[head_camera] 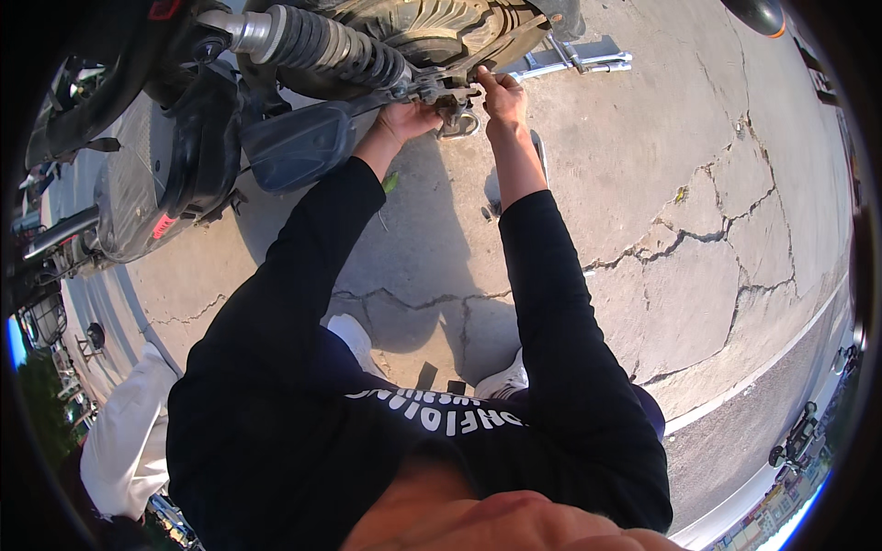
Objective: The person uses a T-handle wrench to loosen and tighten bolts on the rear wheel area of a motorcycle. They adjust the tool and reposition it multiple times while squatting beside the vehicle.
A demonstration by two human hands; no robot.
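Both of my hands are at the axle end of a two-wheeler's wheel (413, 31), beside its coil-spring shock absorber (331, 52). My left hand (410, 122) is palm up beneath a worn metal bracket (451, 110), its fingertips partly hidden behind the metal. Across from it, my right hand (506, 103) has curled fingers and a raised thumb close to the end of the dusty metal arm (506, 43) along the wheel. Whether those fingers pinch a small part is not visible. Left of my left hand sits a dark rounded plastic part (300, 146).
Chrome wrenches (599, 67) lie on the cracked concrete (654, 165) beyond my right hand. A metal tool (540, 153) is partly hidden by my right forearm. Another two-wheeler's dark tail section (165, 158) juts in at left. A person's pale trouser leg (131, 434) is behind my left side.
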